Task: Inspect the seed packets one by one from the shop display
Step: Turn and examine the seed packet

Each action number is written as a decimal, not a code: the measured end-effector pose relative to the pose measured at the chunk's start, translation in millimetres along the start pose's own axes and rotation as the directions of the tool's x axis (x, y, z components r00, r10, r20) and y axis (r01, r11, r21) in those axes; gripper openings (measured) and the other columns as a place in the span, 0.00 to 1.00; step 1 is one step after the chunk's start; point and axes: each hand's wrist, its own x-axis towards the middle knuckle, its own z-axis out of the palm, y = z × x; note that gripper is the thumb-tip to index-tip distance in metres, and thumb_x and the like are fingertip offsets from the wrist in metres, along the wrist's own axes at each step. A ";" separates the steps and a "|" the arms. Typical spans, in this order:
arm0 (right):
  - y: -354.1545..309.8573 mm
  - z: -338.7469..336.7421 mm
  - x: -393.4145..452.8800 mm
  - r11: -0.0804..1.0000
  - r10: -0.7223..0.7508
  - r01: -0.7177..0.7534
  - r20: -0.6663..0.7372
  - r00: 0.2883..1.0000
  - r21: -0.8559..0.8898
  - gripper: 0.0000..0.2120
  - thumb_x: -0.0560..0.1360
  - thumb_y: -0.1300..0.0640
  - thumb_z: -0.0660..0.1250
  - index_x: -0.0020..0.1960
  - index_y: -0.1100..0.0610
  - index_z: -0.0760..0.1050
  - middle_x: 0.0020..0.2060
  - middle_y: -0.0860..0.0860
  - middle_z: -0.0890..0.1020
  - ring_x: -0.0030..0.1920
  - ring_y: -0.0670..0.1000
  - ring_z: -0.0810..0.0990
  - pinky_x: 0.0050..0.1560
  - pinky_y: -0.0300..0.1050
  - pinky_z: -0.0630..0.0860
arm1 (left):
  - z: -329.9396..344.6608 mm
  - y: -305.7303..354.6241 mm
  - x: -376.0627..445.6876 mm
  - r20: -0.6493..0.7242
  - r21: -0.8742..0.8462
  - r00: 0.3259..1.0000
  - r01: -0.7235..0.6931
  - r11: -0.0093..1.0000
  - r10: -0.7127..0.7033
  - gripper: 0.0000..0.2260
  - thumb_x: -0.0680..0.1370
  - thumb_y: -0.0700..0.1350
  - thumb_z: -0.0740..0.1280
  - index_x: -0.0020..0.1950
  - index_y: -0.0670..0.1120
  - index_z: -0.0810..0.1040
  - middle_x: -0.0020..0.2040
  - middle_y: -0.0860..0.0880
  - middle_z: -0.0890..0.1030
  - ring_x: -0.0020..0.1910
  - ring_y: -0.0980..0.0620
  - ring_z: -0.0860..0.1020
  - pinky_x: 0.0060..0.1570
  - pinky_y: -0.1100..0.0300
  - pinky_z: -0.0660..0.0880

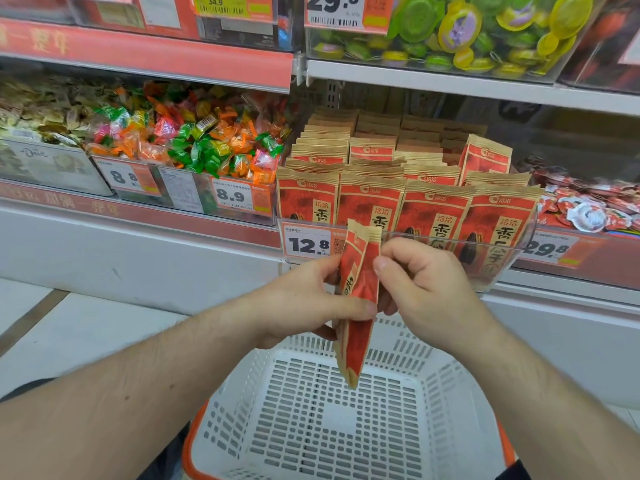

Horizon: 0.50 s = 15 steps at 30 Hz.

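Nearest the camera sits a white slotted shopping basket (pixel 346 420) with an orange rim, and nothing shows inside it. From that I judge that no packet has been set aside there, though the view cannot say how many have already been looked over.

Just above the basket, both hands hold one red-and-kraft sunflower seed packet (pixel 356 303), turned nearly edge-on and hanging upright with its lower corner over the basket. The left hand (pixel 304 303) pinches it at mid-height, thumb pressed across the near face and fingers curled behind. The right hand (pixel 415 285) pinches the upper edge between thumb and curled fingers. This reads as an inspection under way: the packet is out of the display and being turned so that a side or back can be checked.

Beyond the hands, the clear display bin (pixel 502 258) carries a price tag (pixel 308 244) reading 12.8 and holds the remaining seed packets (pixel 436 216), a front row of four standing upright with several more rows behind. One packet at the back right (pixel 485 159) leans askew.

So most of the job appears to lie ahead: the packet in hand has to be finished, and the many standing in the bin await their turn.

Farther left are bins of wrapped candies (pixel 194 143), and on the shelf above, a clear box of green and yellow sweets (pixel 485 26).
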 end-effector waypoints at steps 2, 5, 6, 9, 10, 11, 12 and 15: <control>-0.4 0.4 0.4 0.997 0.040 -0.041 0.016 0.999 0.065 0.14 0.80 0.61 0.62 0.36 0.57 0.76 0.26 0.55 0.80 0.27 0.52 0.79 0.31 0.51 0.77 | -0.3 1.6 -0.2 0.006 -0.037 1.000 -0.009 0.999 0.009 0.19 0.71 0.53 0.70 0.61 0.50 0.78 0.53 0.50 0.84 0.54 0.47 0.83 0.54 0.41 0.80; -6.0 1.7 1.2 0.956 0.126 -0.144 0.086 0.988 0.255 0.14 0.81 0.65 0.60 0.38 0.62 0.76 0.27 0.59 0.80 0.25 0.51 0.78 0.29 0.45 0.75 | -2.0 2.4 -0.9 0.085 -0.100 0.996 -0.019 0.995 0.028 0.14 0.73 0.55 0.64 0.52 0.48 0.80 0.50 0.45 0.83 0.50 0.45 0.80 0.47 0.44 0.79; -7.6 2.1 1.6 0.940 0.136 -0.160 0.098 0.986 0.302 0.13 0.81 0.66 0.60 0.38 0.64 0.75 0.28 0.62 0.79 0.25 0.52 0.77 0.27 0.45 0.74 | -2.3 1.4 -0.5 0.121 -0.122 0.992 -0.012 0.992 0.027 0.14 0.74 0.55 0.62 0.49 0.48 0.80 0.49 0.44 0.82 0.49 0.45 0.79 0.45 0.46 0.79; -11.2 1.8 1.8 0.910 0.148 -0.178 0.107 0.983 0.374 0.14 0.81 0.67 0.59 0.37 0.66 0.74 0.28 0.64 0.78 0.24 0.52 0.76 0.26 0.45 0.72 | -2.6 -2.4 2.4 0.190 -0.190 0.982 0.023 0.982 0.013 0.16 0.74 0.55 0.59 0.45 0.46 0.81 0.49 0.44 0.81 0.48 0.46 0.78 0.43 0.50 0.77; -11.5 1.7 1.7 0.907 0.151 -0.182 0.109 0.982 0.379 0.14 0.81 0.67 0.59 0.37 0.65 0.74 0.27 0.61 0.78 0.24 0.52 0.75 0.26 0.45 0.72 | -2.7 -3.1 3.2 0.199 -0.209 0.980 0.030 0.977 0.012 0.16 0.74 0.55 0.59 0.45 0.46 0.81 0.48 0.44 0.81 0.48 0.46 0.79 0.43 0.50 0.77; -11.7 1.3 1.5 0.907 0.154 -0.185 0.111 0.982 0.379 0.14 0.81 0.68 0.59 0.37 0.66 0.74 0.27 0.59 0.77 0.24 0.52 0.75 0.26 0.45 0.72 | -2.9 -3.5 3.6 0.205 -0.222 0.979 0.035 0.974 0.011 0.16 0.74 0.55 0.59 0.45 0.46 0.81 0.48 0.44 0.81 0.47 0.47 0.79 0.44 0.49 0.77; -11.6 1.2 1.6 0.906 0.157 -0.189 0.114 0.981 0.379 0.14 0.81 0.68 0.59 0.37 0.66 0.74 0.27 0.58 0.77 0.24 0.52 0.75 0.26 0.45 0.72 | -2.9 -3.5 3.8 0.212 -0.228 0.977 0.039 0.973 0.010 0.16 0.73 0.54 0.59 0.45 0.46 0.81 0.48 0.44 0.81 0.47 0.47 0.80 0.44 0.49 0.77; -11.2 1.0 1.6 0.906 0.158 -0.190 0.116 0.981 0.379 0.14 0.80 0.68 0.59 0.37 0.67 0.73 0.27 0.58 0.77 0.24 0.52 0.75 0.26 0.46 0.72 | -3.0 -3.7 3.9 0.222 -0.225 0.975 0.045 0.973 0.006 0.16 0.74 0.54 0.59 0.45 0.45 0.81 0.49 0.44 0.81 0.46 0.48 0.80 0.44 0.49 0.77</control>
